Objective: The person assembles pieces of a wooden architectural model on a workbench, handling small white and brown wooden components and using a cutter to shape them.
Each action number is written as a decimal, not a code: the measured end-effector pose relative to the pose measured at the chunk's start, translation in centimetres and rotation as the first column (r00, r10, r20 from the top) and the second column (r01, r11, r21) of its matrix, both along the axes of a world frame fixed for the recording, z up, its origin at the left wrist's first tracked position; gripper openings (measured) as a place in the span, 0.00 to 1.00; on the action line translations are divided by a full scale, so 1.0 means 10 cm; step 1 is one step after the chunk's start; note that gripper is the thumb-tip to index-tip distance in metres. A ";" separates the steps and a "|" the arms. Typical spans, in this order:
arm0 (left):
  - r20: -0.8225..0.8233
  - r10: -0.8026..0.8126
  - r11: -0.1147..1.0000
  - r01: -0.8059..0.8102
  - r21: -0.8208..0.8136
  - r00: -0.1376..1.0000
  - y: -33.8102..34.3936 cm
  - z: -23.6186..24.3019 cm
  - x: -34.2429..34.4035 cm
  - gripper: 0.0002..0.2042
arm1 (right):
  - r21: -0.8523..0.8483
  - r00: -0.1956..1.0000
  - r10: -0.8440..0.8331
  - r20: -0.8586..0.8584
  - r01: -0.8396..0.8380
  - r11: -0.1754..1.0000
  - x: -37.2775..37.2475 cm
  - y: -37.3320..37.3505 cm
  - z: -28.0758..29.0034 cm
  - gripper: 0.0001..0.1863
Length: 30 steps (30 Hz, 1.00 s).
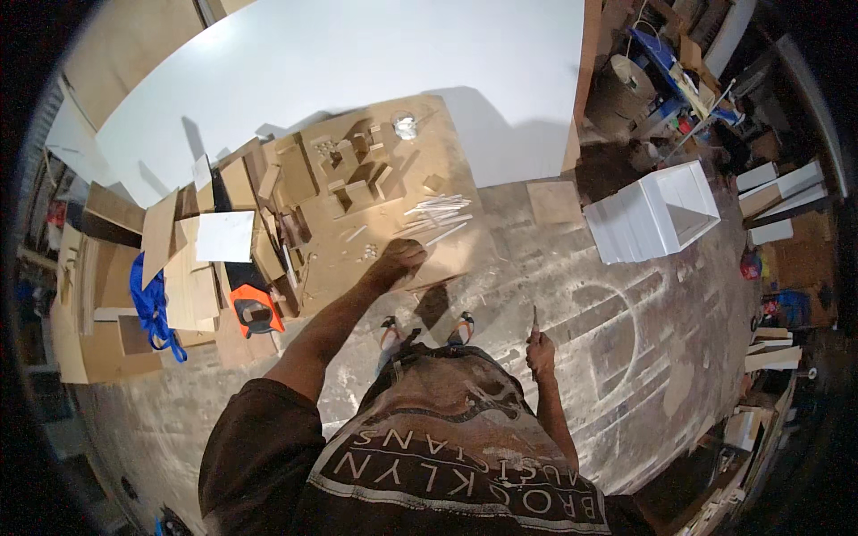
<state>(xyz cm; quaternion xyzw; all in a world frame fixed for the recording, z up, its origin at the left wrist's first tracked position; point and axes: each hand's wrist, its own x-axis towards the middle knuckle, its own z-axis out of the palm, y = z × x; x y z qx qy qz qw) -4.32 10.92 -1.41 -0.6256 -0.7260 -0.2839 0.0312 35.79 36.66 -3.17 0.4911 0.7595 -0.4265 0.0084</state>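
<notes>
My left hand (402, 257) is at the front of a plywood board (466, 246), fingers curled down, whatever is beneath them hidden. Just beyond it lies a pile of thin white sticks (433, 214), with small pale pellets (369, 251) to its left. Farther back on the board stand small cardboard-coloured block structures (353, 192) and a clear container with white contents (405, 125). My right hand (540, 353) is lower right, over the floor, closed around a slim, upright tool (535, 320), perhaps a blade; its exact kind is too small to tell.
A large white panel (349, 54) lies behind the board. Stacked boards (165, 223), a blue strap bundle (147, 308) and an orange object (239, 299) crowd the left. A white box (617, 223) stands on the scuffed floor (657, 330) at right, near piled materials (786, 196).
</notes>
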 end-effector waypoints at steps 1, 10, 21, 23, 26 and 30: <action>0.003 -0.001 1.000 0.001 0.001 1.000 -0.02 0.06 -0.05 0.06 | 0.001 1.000 -0.001 0.003 0.001 1.000 0.00 -0.01 0.00 0.44; -0.156 -0.036 0.998 0.026 -0.064 0.987 -0.24 0.42 -0.20 0.06 | -0.087 0.999 -0.028 -0.030 0.025 0.996 -0.15 -0.22 0.22 0.43; -0.135 -0.013 0.998 0.005 -0.064 0.991 0.11 0.37 -0.05 0.09 | 0.013 0.995 -0.028 -0.101 0.030 0.999 0.10 -0.06 -0.07 0.38; -0.290 -0.078 0.997 0.072 -0.034 0.954 0.07 0.37 -0.20 0.08 | -0.003 0.995 -0.043 -0.085 0.043 0.999 0.17 -0.03 -0.11 0.39; -0.344 0.003 1.000 -0.005 -0.007 0.939 0.21 0.33 -0.29 0.07 | 0.002 0.995 -0.057 -0.079 0.057 0.998 0.25 -0.03 -0.13 0.39; -0.154 0.260 0.960 -0.272 -0.062 0.953 0.51 0.29 -0.32 0.11 | -0.016 0.996 -0.072 -0.054 0.071 0.997 0.17 -0.09 -0.05 0.40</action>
